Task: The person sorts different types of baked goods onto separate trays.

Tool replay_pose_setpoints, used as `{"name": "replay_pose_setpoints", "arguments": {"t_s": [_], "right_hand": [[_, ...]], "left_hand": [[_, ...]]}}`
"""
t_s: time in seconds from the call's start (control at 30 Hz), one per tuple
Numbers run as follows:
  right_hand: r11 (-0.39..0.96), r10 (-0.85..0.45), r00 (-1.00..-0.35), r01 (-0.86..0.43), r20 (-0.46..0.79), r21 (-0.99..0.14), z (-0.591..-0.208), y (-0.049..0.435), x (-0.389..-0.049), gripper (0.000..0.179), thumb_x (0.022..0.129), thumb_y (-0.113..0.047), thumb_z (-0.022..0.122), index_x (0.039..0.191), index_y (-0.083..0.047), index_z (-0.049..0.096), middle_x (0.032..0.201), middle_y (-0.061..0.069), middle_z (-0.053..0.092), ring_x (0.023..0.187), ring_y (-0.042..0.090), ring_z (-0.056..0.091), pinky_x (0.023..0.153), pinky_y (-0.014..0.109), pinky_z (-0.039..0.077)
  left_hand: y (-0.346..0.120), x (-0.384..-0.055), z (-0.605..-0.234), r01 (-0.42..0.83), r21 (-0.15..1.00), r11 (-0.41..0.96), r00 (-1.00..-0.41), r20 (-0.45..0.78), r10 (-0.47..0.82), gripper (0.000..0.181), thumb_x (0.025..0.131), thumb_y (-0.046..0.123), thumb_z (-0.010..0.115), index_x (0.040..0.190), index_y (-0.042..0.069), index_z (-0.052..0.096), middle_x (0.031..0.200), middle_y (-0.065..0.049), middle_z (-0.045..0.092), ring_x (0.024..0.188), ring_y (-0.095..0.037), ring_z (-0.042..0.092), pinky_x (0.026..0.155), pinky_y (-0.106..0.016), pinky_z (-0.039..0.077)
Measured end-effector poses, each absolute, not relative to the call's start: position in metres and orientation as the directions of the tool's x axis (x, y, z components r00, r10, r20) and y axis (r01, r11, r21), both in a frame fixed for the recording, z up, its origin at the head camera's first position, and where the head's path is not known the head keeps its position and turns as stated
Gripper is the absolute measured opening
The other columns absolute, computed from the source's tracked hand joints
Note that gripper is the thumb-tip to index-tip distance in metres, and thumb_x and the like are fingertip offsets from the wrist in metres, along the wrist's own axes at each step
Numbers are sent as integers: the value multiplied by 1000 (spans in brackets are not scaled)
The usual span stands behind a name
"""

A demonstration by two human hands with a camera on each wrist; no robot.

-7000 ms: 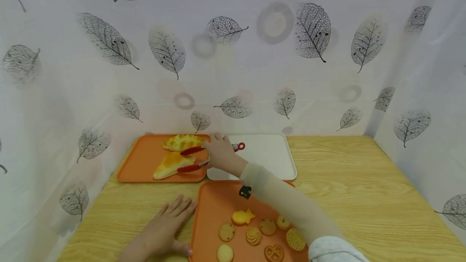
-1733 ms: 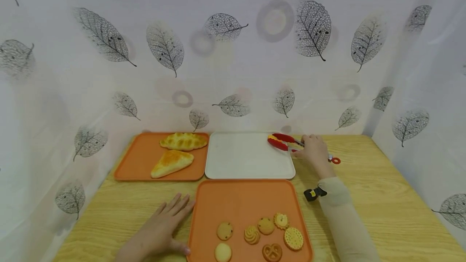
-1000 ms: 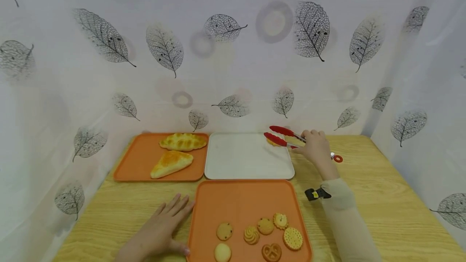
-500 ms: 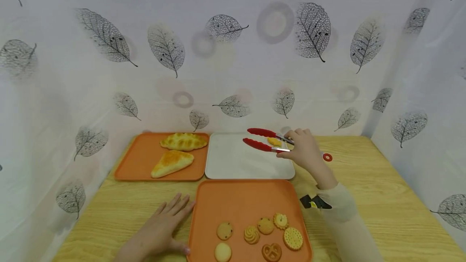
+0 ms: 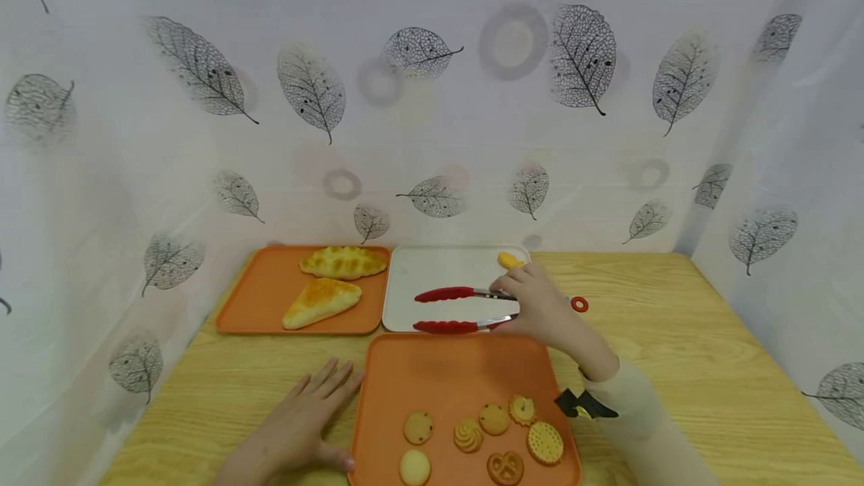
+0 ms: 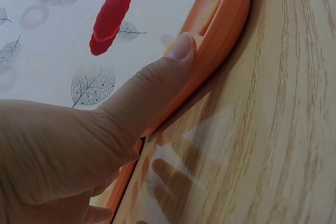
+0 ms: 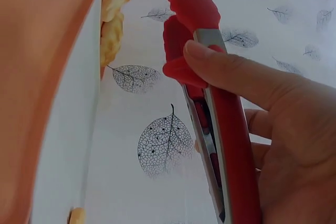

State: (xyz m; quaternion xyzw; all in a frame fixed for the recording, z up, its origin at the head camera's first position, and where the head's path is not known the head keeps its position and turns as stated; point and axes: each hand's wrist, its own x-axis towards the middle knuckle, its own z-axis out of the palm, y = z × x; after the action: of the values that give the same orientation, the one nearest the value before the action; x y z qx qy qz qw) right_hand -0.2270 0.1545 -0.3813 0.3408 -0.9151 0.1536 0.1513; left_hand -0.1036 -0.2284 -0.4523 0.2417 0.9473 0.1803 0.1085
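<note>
Right hand [image 5: 540,311]: holding red-and-silver tongs [image 5: 464,293] over white rectangular tray [image 5: 439,267]
Left hand [image 5: 300,420]: spread wide, at left edge of near orange rectangular tray [image 5: 445,366]
Yellow cookie [image 5: 509,259]: white tray's back-right corner

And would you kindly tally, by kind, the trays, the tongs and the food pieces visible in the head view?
Orange trays: 2
White tray: 1
Tongs: 1
Breads: 2
Cookies: 7
Yellow piece, partly hidden: 1
Total: 14
</note>
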Motion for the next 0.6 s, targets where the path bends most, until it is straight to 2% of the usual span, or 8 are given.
{"name": "replay_pose_setpoints", "arguments": {"t_s": [0.23, 0.4, 0.6], "right_hand": [[561, -748, -580, -812, 323, -161, -392, 157, -212, 55, 58, -35, 93, 102, -15, 67, 95, -5, 62, 90, 13, 46, 76, 31, 45], [522, -786, -553, -833, 279, -181, -399, 159, -204, 55, 56, -33, 94, 103, -18, 68, 95, -8, 61, 91, 9, 45, 76, 28, 46], [503, -820, -529, -848, 219, -169, -403, 156, -197, 55, 58, -40, 92, 103, -20, 67, 94, -8, 59, 88, 7, 41, 74, 23, 43]], "left_hand": [[-228, -103, -453, 416, 398, 818, -859, -124, 497, 118, 63, 80, 60, 155, 15, 26, 162, -14, 23, 149, -41, 16, 112, -70, 21], [-229, -104, -455, 409, 390, 825, -860, -137, 492, 118, 63, 81, 59, 155, 15, 25, 162, -12, 22, 150, -39, 14, 113, -68, 20], [-229, -104, -455, 409, 399, 821, -862, -128, 491, 119, 62, 80, 60, 155, 14, 26, 162, -14, 23, 150, -40, 15, 112, -70, 20]]}}
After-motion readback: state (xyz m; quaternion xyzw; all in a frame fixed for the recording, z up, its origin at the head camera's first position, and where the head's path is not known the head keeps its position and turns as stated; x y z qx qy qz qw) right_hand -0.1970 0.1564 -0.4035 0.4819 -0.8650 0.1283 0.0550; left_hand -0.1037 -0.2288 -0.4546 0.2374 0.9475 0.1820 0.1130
